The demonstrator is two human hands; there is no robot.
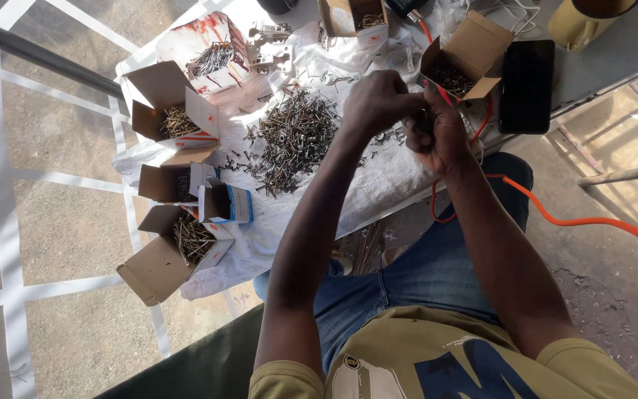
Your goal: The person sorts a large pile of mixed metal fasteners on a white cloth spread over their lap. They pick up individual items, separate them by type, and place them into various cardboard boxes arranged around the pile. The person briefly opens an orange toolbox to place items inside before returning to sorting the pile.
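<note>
My left hand [379,100] and my right hand [437,137] meet above a table covered with a white cloth [378,185]. My right hand is curled around a small dark object, probably screws, mostly hidden by the fingers. My left hand pinches at the same spot with its fingertips closed. A heap of loose dark screws [293,137] lies on the cloth just left of both hands.
Several open cardboard boxes of screws [179,118] stand along the left side, another box [458,74] to the right. A black phone [527,85] lies at the right. An orange cable [555,214] runs off the table. Metal hinges [267,44] lie at the back.
</note>
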